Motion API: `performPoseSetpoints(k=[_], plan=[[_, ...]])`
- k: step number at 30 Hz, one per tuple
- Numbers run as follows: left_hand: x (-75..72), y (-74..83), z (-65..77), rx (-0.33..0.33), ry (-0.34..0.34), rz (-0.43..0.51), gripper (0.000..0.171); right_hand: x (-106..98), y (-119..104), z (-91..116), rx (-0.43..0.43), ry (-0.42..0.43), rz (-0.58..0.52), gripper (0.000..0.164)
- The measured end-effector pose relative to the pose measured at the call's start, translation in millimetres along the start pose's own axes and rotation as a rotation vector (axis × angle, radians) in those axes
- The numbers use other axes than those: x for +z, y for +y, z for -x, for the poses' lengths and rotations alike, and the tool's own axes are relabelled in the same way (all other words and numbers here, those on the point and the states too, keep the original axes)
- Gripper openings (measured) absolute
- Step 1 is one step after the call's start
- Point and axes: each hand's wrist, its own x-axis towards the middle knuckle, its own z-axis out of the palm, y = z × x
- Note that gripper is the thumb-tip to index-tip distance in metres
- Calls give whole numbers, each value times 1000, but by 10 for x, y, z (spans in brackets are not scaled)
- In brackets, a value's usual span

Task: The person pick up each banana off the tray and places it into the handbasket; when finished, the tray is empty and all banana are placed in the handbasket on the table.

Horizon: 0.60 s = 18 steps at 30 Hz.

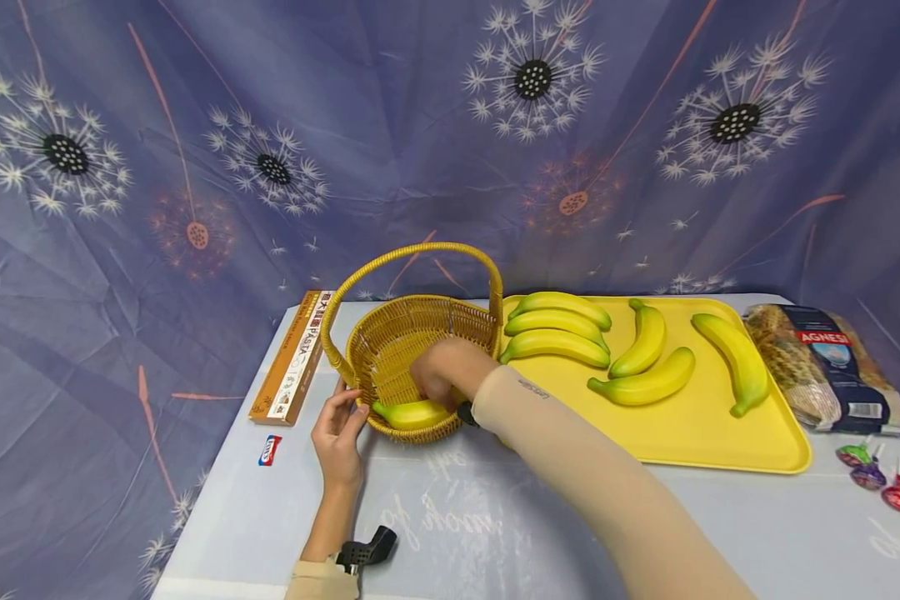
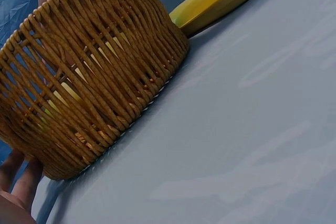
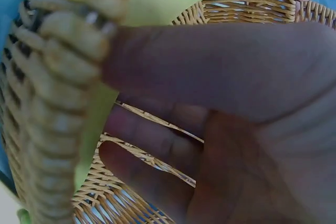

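Observation:
A yellow wicker basket point(image 1: 397, 321) with a tall arched handle stands on the table. My left hand point(image 1: 340, 437) grips its left rim, thumb and fingers on either side of the wall; in the left wrist view its fingertips point(image 2: 26, 182) touch the lower weave. One banana point(image 1: 412, 414) lies inside along the near wall. My right hand point(image 1: 450, 371) reaches down into the basket. In the right wrist view, its thumb and curled fingers are around another banana point(image 3: 94, 129) by the rim, partly hidden by the wicker.
Right of the basket, a yellow tray point(image 1: 720, 442) holds several bananas point(image 1: 555, 346). A pasta bag point(image 1: 825, 367) and lollipops point(image 1: 868, 475) lie farther right. A long pasta box point(image 1: 292, 358) and a small wrapped candy point(image 1: 269, 450) lie left. A patterned curtain point(image 1: 420, 125) hangs behind.

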Motion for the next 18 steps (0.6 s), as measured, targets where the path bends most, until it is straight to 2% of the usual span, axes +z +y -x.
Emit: performPoseSetpoints(k=[3,7,12,15,18], plan=[[3,10,7,-13,-1,-1,22,17,26,14,-36,16,-17,19],[0,5,14,-23,-1,4,23,5,95,60,-92,52,-108,8],[-9,-6,9,-12,7,-4,22,-42,224,201,-122,166,-194,38],[-14,-10,8,-10,3,-7,22,-53,309,312,-141,212,-236,44],[-14,-5,14,-12,1,-7,22,-36,395,447,-154,252,-306,41]])
